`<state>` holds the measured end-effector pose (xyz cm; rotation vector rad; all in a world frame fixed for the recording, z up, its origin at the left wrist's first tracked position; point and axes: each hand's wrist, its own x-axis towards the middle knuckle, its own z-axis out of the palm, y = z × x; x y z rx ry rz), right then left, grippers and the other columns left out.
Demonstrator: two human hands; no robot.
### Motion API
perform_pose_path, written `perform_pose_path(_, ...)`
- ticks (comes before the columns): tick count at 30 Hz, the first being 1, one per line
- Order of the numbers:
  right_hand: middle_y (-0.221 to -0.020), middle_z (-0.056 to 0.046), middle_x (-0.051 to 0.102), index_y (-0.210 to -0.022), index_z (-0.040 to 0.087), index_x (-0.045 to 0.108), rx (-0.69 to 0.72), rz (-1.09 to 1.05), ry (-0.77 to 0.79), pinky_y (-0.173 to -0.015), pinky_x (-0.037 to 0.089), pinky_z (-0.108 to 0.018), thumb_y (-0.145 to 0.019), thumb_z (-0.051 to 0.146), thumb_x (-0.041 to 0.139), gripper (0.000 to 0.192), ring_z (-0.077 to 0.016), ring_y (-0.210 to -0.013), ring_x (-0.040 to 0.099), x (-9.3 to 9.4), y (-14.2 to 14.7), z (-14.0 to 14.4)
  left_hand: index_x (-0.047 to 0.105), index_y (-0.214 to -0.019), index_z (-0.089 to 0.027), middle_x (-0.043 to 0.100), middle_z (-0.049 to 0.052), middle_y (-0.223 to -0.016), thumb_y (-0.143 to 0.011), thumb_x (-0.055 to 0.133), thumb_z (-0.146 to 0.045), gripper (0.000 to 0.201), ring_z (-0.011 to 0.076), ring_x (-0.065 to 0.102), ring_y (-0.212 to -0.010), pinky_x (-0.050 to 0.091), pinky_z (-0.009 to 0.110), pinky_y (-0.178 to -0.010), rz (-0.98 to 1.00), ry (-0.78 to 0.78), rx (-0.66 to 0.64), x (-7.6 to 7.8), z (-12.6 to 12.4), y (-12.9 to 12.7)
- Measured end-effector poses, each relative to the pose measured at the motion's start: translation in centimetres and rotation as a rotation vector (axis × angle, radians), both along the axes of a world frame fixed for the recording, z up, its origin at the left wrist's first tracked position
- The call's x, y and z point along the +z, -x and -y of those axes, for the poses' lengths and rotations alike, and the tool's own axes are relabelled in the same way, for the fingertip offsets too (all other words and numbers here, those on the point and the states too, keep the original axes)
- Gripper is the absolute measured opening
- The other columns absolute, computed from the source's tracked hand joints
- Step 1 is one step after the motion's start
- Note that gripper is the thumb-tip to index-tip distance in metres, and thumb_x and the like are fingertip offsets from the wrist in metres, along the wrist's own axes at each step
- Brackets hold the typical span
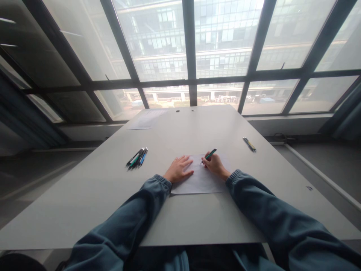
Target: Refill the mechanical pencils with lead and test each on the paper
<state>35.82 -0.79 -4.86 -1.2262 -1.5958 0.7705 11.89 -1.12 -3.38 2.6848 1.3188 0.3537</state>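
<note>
A white sheet of paper (201, 184) lies on the table in front of me. My left hand (179, 169) rests flat on its left side, fingers spread and holding nothing. In my right hand (214, 165) a green and black pen (211, 153) is pinched, its tip pointing down at the upper part of the sheet. The tip touches or hovers just over the paper; I cannot tell which. Any marks on the sheet are too faint to make out.
On the white table (113, 203), a bunch of several pens (137, 158) lies to the left. Yellow and dark pens (249, 144) lie at the right. More paper (145, 119) sits at the far left, near the windows (163, 41). A small dark mark (309, 188) shows near the right edge.
</note>
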Motion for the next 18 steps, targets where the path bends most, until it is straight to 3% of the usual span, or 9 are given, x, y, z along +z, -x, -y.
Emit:
perform_pose_path(9, -0.053, -0.001, 0.062, -0.068, 0.019, 0.055, -0.059, -0.018, -0.022, -0.043, 0.041, -0.022, -0.082, 0.036, 0.059, 0.022, -0.0143, -0.044, 0.058, 0.14, 0.0, 0.1, 0.051, -0.142, -0.029, 0.04, 0.008, -0.154, -0.088, 0.052, -0.063, 0.064, 0.0341, 0.034, -0.143, 0.026, 0.057, -0.117, -0.004, 0.008, 0.006, 0.02, -0.02, 0.01)
perform_pose_path(15, -0.055, -0.003, 0.063, -0.071, 0.019, 0.056, -0.119, -0.186, -0.033, -0.043, 0.043, -0.023, -0.083, 0.051, 0.061, 0.034, -0.0141, -0.044, 0.057, 0.13, -0.42, -0.17, 0.052, -0.142, -0.029, 0.041, 0.008, -0.154, -0.088, 0.053, -0.062, 0.063, 0.0345, 0.035, -0.142, 0.026, 0.058, -0.117, 0.007, 0.003, 0.004, -0.14, -0.04, 0.05)
perform_pose_path(18, -0.06, -0.003, 0.063, -0.076, 0.018, 0.058, -0.086, -0.264, -0.064, -0.046, 0.045, -0.024, -0.079, 0.055, 0.066, 0.037, -0.0148, -0.051, 0.059, -0.02, -0.57, -0.4, 0.052, -0.142, -0.029, 0.041, 0.008, -0.154, -0.088, 0.054, -0.062, 0.063, 0.0346, 0.035, -0.142, 0.026, 0.058, -0.117, 0.01, 0.003, 0.005, -0.22, -0.06, 0.06)
